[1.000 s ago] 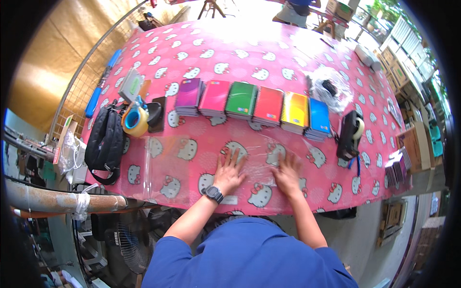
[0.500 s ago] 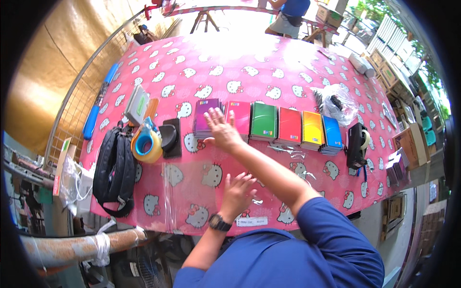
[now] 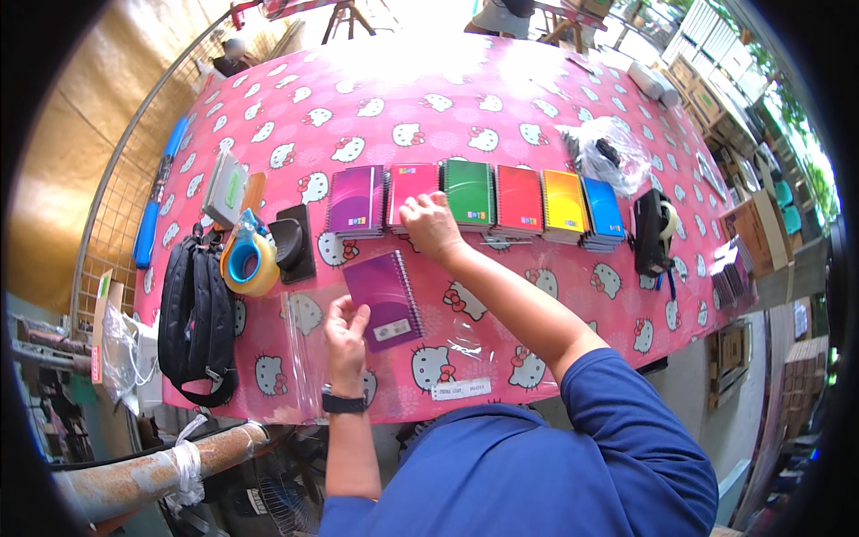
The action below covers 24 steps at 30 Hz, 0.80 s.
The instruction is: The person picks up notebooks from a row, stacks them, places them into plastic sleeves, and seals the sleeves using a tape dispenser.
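A row of spiral notebook stacks runs across the pink cat-print table (image 3: 501, 107): purple (image 3: 356, 199), pink (image 3: 413, 183), green (image 3: 468, 191), red (image 3: 519, 199), yellow (image 3: 564, 206) and blue (image 3: 603, 208). My right hand (image 3: 431, 225) reaches forward, its fingers curled over the front edge of the pink stack. A single purple notebook (image 3: 385, 298) lies nearer to me on a clear plastic sleeve (image 3: 309, 345). My left hand (image 3: 347, 329) grips that notebook's lower left edge. A black watch is on my left wrist.
A yellow and blue tape roll (image 3: 246, 264), a black block (image 3: 293, 243) and a black bag (image 3: 197, 313) lie at the left. A black tape dispenser (image 3: 653, 231) stands right of the stacks. A crumpled clear bag (image 3: 608, 152) sits behind them. A small white label (image 3: 461, 389) is near the front edge.
My right hand moved from the purple stack to the pink one. A single purple notebook now lies in front of me, and my left hand has shifted onto its edge.
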{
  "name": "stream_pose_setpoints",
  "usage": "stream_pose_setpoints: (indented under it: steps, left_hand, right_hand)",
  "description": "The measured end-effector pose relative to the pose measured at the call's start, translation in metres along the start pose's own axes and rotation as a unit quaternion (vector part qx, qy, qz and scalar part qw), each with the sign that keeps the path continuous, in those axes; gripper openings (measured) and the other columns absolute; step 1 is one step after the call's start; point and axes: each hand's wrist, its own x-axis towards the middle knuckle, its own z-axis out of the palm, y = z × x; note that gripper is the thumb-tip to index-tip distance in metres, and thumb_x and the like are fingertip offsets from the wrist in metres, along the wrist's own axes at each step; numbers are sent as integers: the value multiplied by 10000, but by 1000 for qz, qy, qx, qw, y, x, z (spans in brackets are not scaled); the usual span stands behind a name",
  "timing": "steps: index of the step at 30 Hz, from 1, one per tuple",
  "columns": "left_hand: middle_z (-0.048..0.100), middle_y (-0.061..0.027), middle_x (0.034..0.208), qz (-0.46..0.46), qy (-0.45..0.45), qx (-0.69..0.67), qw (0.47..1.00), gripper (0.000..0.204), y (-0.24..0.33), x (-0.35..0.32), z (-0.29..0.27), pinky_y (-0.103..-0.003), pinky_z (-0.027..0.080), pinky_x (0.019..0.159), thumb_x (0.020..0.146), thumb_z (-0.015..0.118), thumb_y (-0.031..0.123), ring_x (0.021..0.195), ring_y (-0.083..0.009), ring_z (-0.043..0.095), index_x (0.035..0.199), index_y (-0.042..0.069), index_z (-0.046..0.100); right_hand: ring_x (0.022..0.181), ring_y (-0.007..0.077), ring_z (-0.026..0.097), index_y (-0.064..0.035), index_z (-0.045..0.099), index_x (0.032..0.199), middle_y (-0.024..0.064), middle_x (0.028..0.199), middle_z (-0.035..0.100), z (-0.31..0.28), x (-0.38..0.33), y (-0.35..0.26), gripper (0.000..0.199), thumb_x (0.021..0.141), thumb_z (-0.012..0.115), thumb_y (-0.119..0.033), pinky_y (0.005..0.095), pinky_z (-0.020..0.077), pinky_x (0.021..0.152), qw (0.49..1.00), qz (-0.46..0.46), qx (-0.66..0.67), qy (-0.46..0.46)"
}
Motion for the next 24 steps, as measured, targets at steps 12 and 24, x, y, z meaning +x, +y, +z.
stream_pose_setpoints:
  steps: [12,24]
  left_hand:
    - [582,-107,1117,-194,-121,-297,927,353,-65,-42,119,-388,463,901,875,594,172,1048,-226,563,1165,-3,497]
    - [640,-54,1007,-206,-113,-183,955,226,-95,-34,154,-298,496,779,847,643,101,888,-143,612,1055,39,579]
  right_hand:
    - [564,37,446,-42,543,793,-31,626,520,-67,-202,8,175,784,702,-114,207,364,490,676,427,598,50]
    - [1318,340,259,-121,456,1298,114,1419,342,-77,-283,98,640,742,677,-350,562,200,1038,938,284,124,-159]
